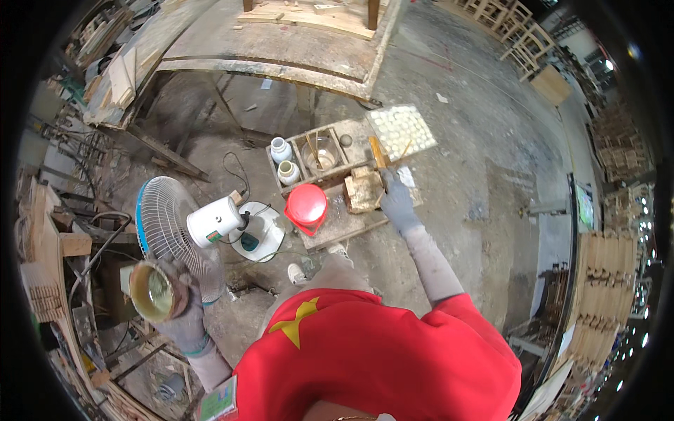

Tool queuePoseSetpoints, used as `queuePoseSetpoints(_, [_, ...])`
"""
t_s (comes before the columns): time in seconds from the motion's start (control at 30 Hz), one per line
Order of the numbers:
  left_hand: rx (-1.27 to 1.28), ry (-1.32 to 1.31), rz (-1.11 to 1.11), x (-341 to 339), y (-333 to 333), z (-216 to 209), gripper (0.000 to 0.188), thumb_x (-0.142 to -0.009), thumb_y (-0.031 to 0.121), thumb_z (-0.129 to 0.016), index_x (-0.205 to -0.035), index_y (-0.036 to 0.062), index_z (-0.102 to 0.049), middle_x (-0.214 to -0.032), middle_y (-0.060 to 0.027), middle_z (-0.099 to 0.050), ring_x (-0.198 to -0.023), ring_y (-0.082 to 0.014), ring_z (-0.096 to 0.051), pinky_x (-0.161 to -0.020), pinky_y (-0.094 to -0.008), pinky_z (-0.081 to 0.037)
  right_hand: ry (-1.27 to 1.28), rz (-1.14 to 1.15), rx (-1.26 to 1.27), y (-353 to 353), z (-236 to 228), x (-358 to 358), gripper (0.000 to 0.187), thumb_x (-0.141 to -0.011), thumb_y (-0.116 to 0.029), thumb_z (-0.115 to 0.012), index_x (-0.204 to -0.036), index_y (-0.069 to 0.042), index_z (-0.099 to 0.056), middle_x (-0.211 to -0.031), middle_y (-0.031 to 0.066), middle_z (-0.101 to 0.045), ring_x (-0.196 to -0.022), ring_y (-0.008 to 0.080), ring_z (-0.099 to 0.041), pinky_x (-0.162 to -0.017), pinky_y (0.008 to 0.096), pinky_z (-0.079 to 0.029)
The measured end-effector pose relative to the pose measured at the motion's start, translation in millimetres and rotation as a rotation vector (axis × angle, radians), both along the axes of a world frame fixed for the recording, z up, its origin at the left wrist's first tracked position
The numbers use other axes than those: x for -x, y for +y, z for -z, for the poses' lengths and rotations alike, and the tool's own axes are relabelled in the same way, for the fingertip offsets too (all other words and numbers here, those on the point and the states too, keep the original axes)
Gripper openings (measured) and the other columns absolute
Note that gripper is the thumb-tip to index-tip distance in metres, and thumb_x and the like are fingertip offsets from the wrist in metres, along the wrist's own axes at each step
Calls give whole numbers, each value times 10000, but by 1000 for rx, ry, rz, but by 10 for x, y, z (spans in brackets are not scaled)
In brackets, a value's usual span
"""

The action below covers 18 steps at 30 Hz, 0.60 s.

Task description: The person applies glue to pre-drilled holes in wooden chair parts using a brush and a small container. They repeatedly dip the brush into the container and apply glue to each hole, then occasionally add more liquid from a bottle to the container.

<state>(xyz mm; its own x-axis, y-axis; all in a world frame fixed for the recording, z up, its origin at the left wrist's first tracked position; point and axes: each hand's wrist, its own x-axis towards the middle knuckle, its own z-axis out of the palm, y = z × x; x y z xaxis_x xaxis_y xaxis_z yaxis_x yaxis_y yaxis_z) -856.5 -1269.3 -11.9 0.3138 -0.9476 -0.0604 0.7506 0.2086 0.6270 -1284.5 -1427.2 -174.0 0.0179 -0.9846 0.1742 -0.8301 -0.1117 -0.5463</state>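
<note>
My left hand (184,309), in a grey glove, is closed around a round, yellowish see-through container (155,292), with its open mouth facing up. It is held beside the white-and-blue electric fan (172,228). Out to the front right, my right hand (399,203), also gloved in grey, reaches over the low bench. Its fingers are closed at the near end of a yellow-brown wooden piece (378,151); the fingertips are partly hidden. Right beside that hand sits a rough, stained wooden block or box (363,191). A red lidded bucket (307,206) stands to its left.
On the low bench (337,237) are white plastic bottles (281,150) and a clear tub (321,151) with a stick. Behind lies a tray of small pale rounds (403,129). A large worktable (274,45) stands ahead; wooden frames (523,42) are far right. Cables run near the fan base (258,230).
</note>
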Motion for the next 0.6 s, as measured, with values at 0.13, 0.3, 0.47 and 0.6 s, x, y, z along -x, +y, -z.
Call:
queuePoseSetpoints(0.13, [9,-31,-136,280,182,-73,467,-944,311,-418,-1353,92,-361,-1339,-138,-424,-1155,-287,-471,-935,-398,-419,120,-35,-99,-970,364,-4,354,-820,-104,-465,-1164,-27,-498,-1200,269,-505,-939,418,-569,-802,453,-473])
queuePoseSetpoints(0.3, [-213,-981,-490,822,123,-39,636,-769,-92,-511,-1350,38,-286,-1230,-119,-490,-1064,-204,-527,-868,-327,-472,322,-67,-153,-1602,566,-42,351,-770,-36,-487,-1120,-45,-503,-920,201,-570,-821,368,-598,-668,448,-505])
queuePoseSetpoints(0.47, [-450,-1360,-597,1157,110,-34,648,-769,-51,-580,-1347,34,-300,-1260,-96,-476,-1084,-187,-519,-875,-315,-467,555,-406,94,-1607,599,81,279,-769,-100,-520,-1045,-120,-557,-945,133,-555,-917,266,-536,-740,398,-424])
queuePoseSetpoints(0.6, [-587,-1489,-629,1196,194,69,683,-741,-93,-594,-1349,31,-308,-1265,-89,-479,-1061,-183,-530,-862,-303,-474,692,-634,9,-1880,531,230,270,-809,-115,-495,-1062,-160,-579,-888,98,-590,-869,257,-567,-706,396,-433])
